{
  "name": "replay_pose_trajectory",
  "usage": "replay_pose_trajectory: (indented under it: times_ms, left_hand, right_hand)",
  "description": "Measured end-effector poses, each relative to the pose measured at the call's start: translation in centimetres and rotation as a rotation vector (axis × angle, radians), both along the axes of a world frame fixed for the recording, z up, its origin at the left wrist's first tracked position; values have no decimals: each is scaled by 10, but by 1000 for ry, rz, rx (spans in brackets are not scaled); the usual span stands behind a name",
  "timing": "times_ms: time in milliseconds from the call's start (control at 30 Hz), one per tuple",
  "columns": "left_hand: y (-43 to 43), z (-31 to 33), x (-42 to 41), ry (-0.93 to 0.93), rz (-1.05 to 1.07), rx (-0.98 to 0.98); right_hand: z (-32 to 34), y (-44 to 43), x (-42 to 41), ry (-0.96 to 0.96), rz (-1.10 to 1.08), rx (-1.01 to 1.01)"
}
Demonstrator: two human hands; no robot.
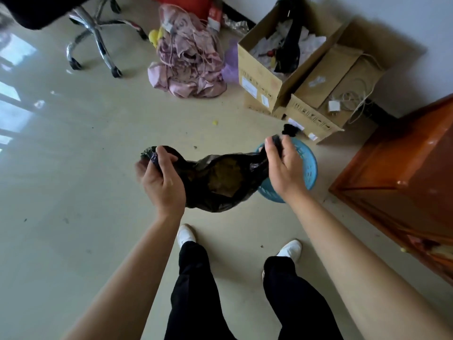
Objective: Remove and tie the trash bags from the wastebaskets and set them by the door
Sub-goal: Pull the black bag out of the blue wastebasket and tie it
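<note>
Gripping the black trash bag [220, 182] by both bunched corners, my left hand [161, 177] and right hand [282, 168] stretch it open above the blue wastebasket [307, 168]; brownish rubbish sits inside.

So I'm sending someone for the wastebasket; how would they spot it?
Find the reddish wooden cabinet on the right. On the floor beside it, near the cardboard boxes, sits the wastebasket, the only round, light blue slotted plastic thing there.

Two hands [161, 182] [282, 168], one blue wastebasket [309, 168]
</note>
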State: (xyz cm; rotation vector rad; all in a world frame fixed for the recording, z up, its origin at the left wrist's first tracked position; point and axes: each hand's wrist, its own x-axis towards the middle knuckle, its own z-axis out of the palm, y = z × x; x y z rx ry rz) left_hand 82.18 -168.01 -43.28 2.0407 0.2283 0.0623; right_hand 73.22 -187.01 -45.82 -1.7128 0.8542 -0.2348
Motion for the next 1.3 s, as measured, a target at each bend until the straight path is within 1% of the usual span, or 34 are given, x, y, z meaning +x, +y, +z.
replay_pose_trajectory:
  times_ms: [67,133,200,267,367,467,567,633,733,833,900,967,1033,1133,1233,1267,1300]
  left_hand:
    - [22,-26,8,61,-4,-2]
    - [46,-64,23,174,-72,31]
    - [65,-105,37,281,-195,166]
    - [77,-135,50,350,-290,299]
    - [91,-184,75,406,-418,342]
    - [103,-244,92,363,-573,315]
    - [108,-278,94,373,-585,266]
    - [113,-293,88,447,-557,269]
    - [127,-319,73,603,-557,329]
    - [138,-352,70,738,-608,445]
    - [137,-382,81,789,-579,503]
    - [126,-403,101,795,-529,492]
    - [106,-414,120,724,-555,428]
    - [58,-410,134,596,-731,352]
    - [19,-400,134,400,-904,367]
    - [10,-395,131,388,-932,323]
    - [3,-390,127,449,-906,230]
  right_hand:
    - [-21,22,8,76,38,5]
    - [-50,44,18,164,69,3]
    - [-87,63,31,268,96,-15]
    - [-124,75,43,358,115,-41]
    - [-183,87,66,430,124,-87]
    - [-238,92,81,424,90,-71]
    - [-267,90,82,346,13,-40]
    - [-276,91,74,306,-61,2]
    - [-292,93,52,252,-143,41]
    - [-308,96,30,266,-165,44]
    - [-319,98,19,257,-146,22]
    - [-329,101,12,271,-118,-17]
    - [-341,101,11,283,-124,-46]
    - [-356,99,20,260,-137,-40]
    - [-369,97,35,222,-92,-112]
    - [-372,97,41,201,-82,-144]
    - [-375,97,46,183,-79,-168]
